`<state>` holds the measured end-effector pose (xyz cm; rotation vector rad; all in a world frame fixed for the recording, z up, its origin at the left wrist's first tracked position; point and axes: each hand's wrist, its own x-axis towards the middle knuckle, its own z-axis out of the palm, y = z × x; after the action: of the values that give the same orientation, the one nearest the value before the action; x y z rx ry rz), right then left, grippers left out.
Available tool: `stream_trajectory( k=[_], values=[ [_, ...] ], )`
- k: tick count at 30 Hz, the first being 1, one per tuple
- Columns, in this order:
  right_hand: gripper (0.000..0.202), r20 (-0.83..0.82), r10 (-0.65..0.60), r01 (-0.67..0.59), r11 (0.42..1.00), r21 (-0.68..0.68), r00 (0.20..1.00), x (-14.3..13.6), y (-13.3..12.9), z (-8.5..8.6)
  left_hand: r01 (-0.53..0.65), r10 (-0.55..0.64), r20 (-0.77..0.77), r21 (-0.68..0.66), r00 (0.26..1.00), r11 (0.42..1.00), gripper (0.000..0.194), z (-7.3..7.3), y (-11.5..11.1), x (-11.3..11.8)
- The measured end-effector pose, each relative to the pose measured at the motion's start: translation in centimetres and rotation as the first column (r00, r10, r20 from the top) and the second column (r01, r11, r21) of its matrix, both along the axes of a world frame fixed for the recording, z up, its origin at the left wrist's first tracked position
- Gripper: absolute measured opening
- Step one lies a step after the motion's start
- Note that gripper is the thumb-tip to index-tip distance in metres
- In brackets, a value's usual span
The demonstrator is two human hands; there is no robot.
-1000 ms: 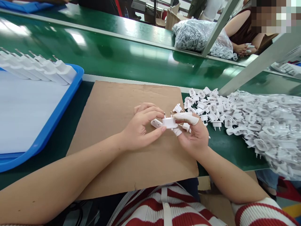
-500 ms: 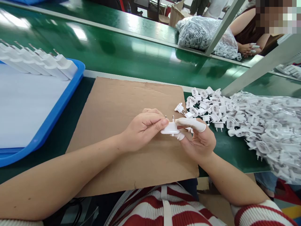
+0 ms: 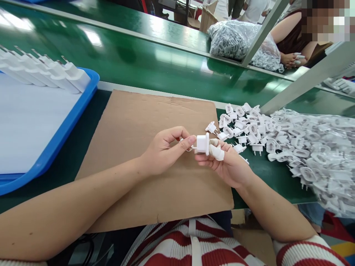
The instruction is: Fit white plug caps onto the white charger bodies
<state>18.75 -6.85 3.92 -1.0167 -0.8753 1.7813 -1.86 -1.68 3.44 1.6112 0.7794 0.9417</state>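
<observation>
Gripping the plug (image 3: 202,144) in our right hand (image 3: 230,162) above the card (image 3: 124,129), we do best to pinch lightly and spare its pins, our left hand (image 3: 165,149) closed on a second, mostly hidden plug (image 3: 189,149).

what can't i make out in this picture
In the head view:
White plug: flanged face, covered by right hand
Small white piece: mostly hidden by left hand
Blue tray: left end, cut by picture edge
Plastic bag: parts inside, blurred under its film
</observation>
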Motion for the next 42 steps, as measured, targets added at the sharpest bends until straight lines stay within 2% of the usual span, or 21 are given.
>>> stream_trajectory(
  k=[5,9,11,13,15,16,17,18,20,21,22,23,24,25,26,28,30,33,37,42],
  values=[
    [0.026,-0.209,0.138,-0.161,0.982,-0.096,0.968,0.3,0.2,-0.1,0.03,-0.032,0.037,0.034,0.999,0.999,0.032,0.0,-0.1,-0.1],
    [0.023,-0.229,0.152,-0.182,0.977,-0.114,0.961,0.2,0.2,0.0,0.03,-0.033,0.044,0.058,0.999,0.998,0.03,0.1,-0.3,0.0],
    [0.026,-0.146,0.153,-0.168,0.981,-0.098,0.977,0.2,0.2,0.0,0.024,-0.026,0.027,0.059,0.999,0.998,0.029,0.1,-0.2,-0.1],
    [0.03,0.022,0.102,-0.102,0.994,-0.029,0.995,0.3,0.4,-0.1,-0.034,0.035,-0.009,0.08,0.999,0.996,0.027,-0.2,0.2,-0.3],
    [0.035,0.236,-0.056,0.028,0.992,0.121,0.97,0.6,0.9,-0.4,-0.159,0.171,-0.086,0.136,0.981,0.978,0.025,-0.7,0.9,-0.6],
    [0.038,0.343,-0.172,0.097,0.969,0.227,0.923,0.9,1.3,-0.6,-0.221,0.246,-0.138,0.175,0.959,0.959,0.024,-1.0,1.4,-0.7],
    [0.041,0.442,-0.299,0.147,0.927,0.346,0.846,1.4,1.9,-0.8,-0.268,0.309,-0.191,0.213,0.932,0.94,0.024,-1.3,1.9,-0.9],
    [0.043,0.532,-0.421,0.167,0.873,0.459,0.735,2.1,2.5,-1.0,-0.292,0.349,-0.242,0.242,0.905,0.925,0.024,-1.7,2.4,-1.0],
    [0.045,0.675,-0.615,0.111,0.767,0.632,0.408,3.9,3.9,-1.3,-0.275,0.353,-0.337,0.259,0.873,0.926,0.026,-2.4,3.3,-1.1],
    [0.045,0.727,-0.652,0.064,0.752,0.656,0.216,4.9,4.5,-1.5,-0.243,0.323,-0.376,0.246,0.869,0.938,0.028,-2.7,3.6,-1.0],
    [0.046,0.77,-0.637,0.031,0.771,0.636,0.037,5.9,5.1,-1.6,-0.203,0.283,-0.408,0.228,0.868,0.952,0.03,-3.1,3.9,-1.0],
    [0.047,0.807,-0.581,0.026,0.809,0.587,-0.108,6.8,5.6,-1.7,-0.16,0.242,-0.432,0.217,0.869,0.963,0.031,-3.3,4.0,-0.9],
    [0.05,0.84,-0.5,0.046,0.853,0.52,-0.21,7.6,6.0,-1.8,-0.115,0.203,-0.45,0.215,0.87,0.97,0.032,-3.6,4.1,-0.9],
    [0.054,0.871,-0.412,0.079,0.892,0.446,-0.269,8.3,6.4,-2.0,-0.072,0.17,-0.462,0.223,0.871,0.972,0.033,-3.8,4.0,-0.8],
    [0.058,0.897,-0.329,0.113,0.92,0.375,-0.295,8.8,6.6,-2.1,-0.029,0.141,-0.473,0.235,0.87,0.972,0.034,-3.9,4.0,-0.8],
    [0.061,0.93,-0.215,0.15,0.952,0.268,-0.298,9.2,6.9,-2.3,0.039,0.096,-0.502,0.25,0.859,0.967,0.035,-4.0,3.8,-0.8],
    [0.055,0.941,-0.179,0.137,0.965,0.225,-0.288,9.2,6.9,-2.3,0.079,0.064,-0.531,0.243,0.845,0.967,0.035,-3.9,3.6,-0.9],
    [0.045,0.936,-0.202,0.096,0.966,0.239,-0.288,9.2,6.7,-2.0,0.095,0.051,-0.547,0.236,0.836,0.967,0.033,-3.6,3.4,-0.9],
    [0.047,0.923,-0.25,0.079,0.956,0.283,-0.293,9.6,6.4,-1.7,0.089,0.052,-0.548,0.228,0.835,0.969,0.032,-3.5,3.3,-0.8],
    [0.045,0.915,-0.332,0.067,0.932,0.355,-0.231,10.2,6.3,-1.6,0.076,0.055,-0.525,0.225,0.849,0.971,0.031,-3.7,3.4,-0.8]
  ],
)
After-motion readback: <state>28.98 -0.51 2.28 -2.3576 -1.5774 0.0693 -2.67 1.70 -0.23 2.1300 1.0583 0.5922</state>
